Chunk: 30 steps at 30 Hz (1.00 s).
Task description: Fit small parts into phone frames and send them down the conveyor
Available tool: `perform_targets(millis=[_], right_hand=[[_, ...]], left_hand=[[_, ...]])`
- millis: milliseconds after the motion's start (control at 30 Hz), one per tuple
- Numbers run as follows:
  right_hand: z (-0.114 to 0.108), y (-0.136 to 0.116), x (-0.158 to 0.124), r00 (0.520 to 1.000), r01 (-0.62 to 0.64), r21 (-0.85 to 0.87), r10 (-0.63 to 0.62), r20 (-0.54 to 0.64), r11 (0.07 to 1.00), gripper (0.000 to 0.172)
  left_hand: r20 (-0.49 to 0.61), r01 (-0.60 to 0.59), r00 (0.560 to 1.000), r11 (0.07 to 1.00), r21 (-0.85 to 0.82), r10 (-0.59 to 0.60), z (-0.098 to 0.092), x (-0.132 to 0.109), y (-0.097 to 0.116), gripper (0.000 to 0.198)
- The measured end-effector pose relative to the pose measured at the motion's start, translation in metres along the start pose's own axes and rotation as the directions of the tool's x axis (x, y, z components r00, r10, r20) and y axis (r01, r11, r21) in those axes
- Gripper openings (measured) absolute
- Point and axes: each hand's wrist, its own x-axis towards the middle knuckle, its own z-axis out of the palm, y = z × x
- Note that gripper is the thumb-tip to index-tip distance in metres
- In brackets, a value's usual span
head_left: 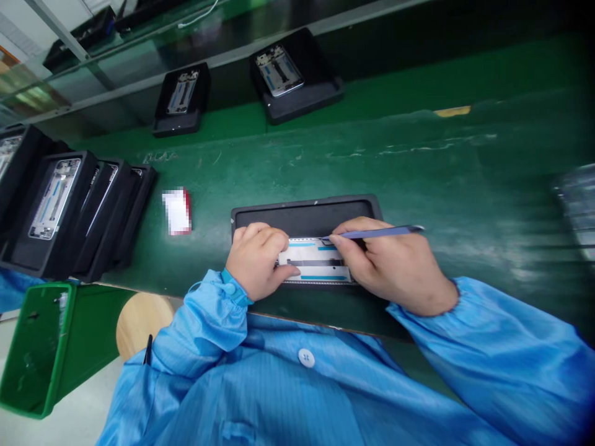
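Note:
A phone frame [312, 262], silvery with blue strips and a dark band along its middle, lies at the near side of a black foam tray [297, 216] in front of me. Around its left end my left hand [257, 257] is closed, the thumb pressing on its face and the fingers at the far edge. My right hand [395, 265] pinches a slim purple-grey tweezers-like tool [379, 232]. The tool's tip meets the frame's far edge, right of its middle. My right fingers cover the frame's right end.
Black trays with phone frames [54, 195] stand tilted in a row at the left. Two more trays [304, 102] [179, 127] lie at the back of the green table [418, 167]. A blurred white-and-red card [177, 212], green bin [69, 347] and wooden stool [142, 322] are leftward.

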Motion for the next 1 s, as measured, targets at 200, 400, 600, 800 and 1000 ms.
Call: perform_targets(millis=[200, 400, 600, 800, 1000], right_hand=[[-0.002, 0.001, 0.002, 1.0, -0.025, 0.011, 0.025, 0.002, 1.0, 0.023], [-0.009, 0.002, -0.002, 0.993, -0.086, 0.108, 0.094, -0.077, 0.99, 0.022], [-0.01, 0.001, -0.004, 0.998, -0.056, 0.12, 0.06, -0.03, 0.991, 0.021], [-0.005, -0.002, -0.003, 1.0, 0.003, 0.04, -0.002, -0.026, 0.999, 0.021], [-0.002, -0.001, -0.003, 0.999, 0.008, 0.043, -0.006, -0.04, 0.999, 0.016]], left_hand=[[-0.002, -0.004, 1.0, 1.0, 0.008, 0.004, 0.001, 0.0, -0.001, 0.036], [-0.012, -0.015, 1.0, 1.0, 0.005, 0.015, 0.002, 0.0, -0.002, 0.036], [-0.015, -0.023, 1.0, 1.0, -0.002, 0.023, 0.003, 0.0, -0.004, 0.036], [-0.024, -0.037, 0.999, 0.999, 0.007, 0.037, 0.002, -0.001, -0.004, 0.036], [-0.007, -0.034, 0.999, 0.999, -0.001, 0.034, 0.004, 0.0, -0.004, 0.035]])
